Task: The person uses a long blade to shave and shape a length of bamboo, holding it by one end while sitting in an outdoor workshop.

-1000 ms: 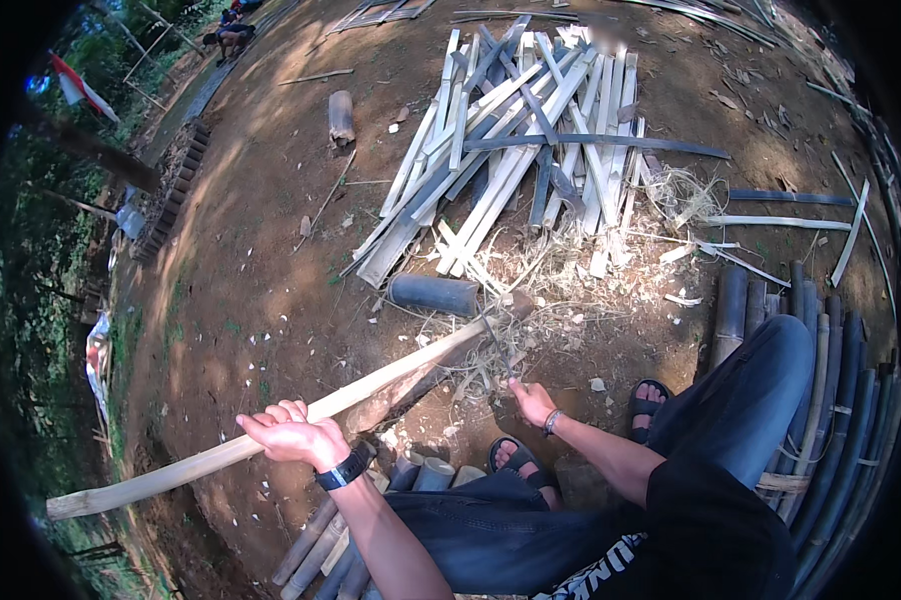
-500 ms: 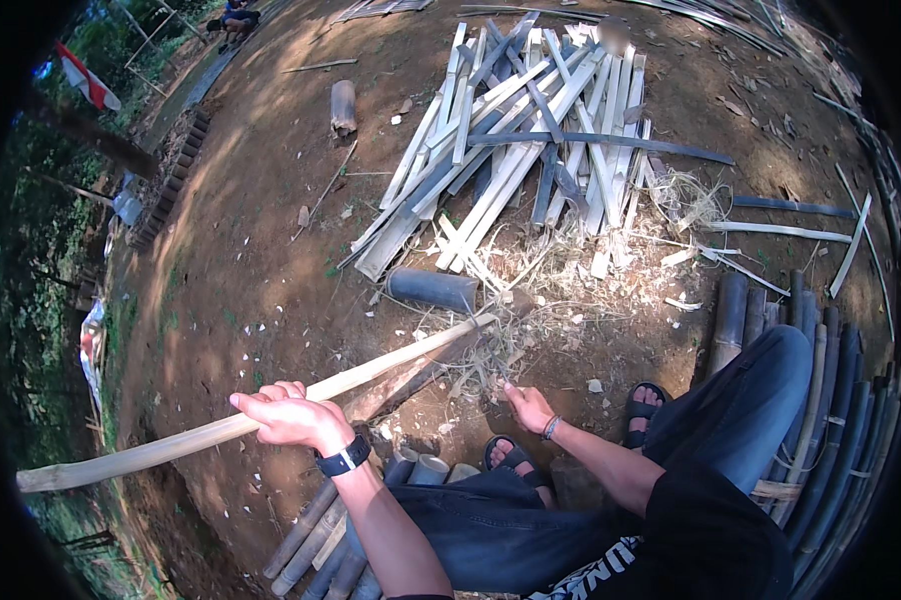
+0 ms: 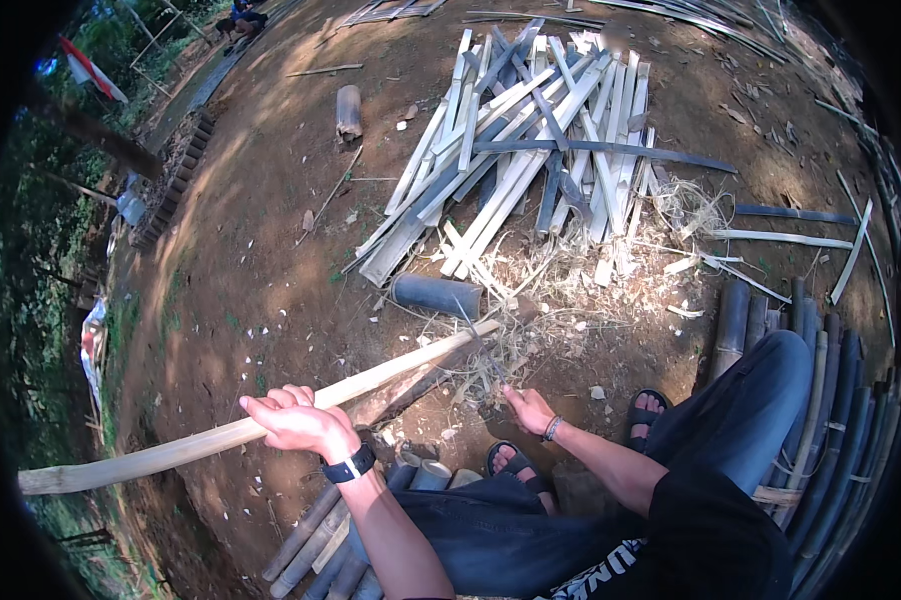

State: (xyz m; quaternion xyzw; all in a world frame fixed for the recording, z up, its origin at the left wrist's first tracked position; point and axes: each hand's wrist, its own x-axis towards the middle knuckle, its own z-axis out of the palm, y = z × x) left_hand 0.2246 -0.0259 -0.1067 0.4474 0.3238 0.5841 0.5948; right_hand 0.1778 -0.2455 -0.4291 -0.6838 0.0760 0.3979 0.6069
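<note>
Head view: pale strip [image 3: 386,376] over dappled dirt [image 3: 261,260], greenery [image 3: 36,290] at left.

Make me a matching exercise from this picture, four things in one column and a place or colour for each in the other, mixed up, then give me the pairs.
Things:
1. dark tube
2. long pale strip
3. sandals
4. flag

Places and colours:
A. worn on the feet
B. red and white
C. lying on the ground
D. held in the left hand

Pairs: 1-C, 2-D, 3-A, 4-B
</note>
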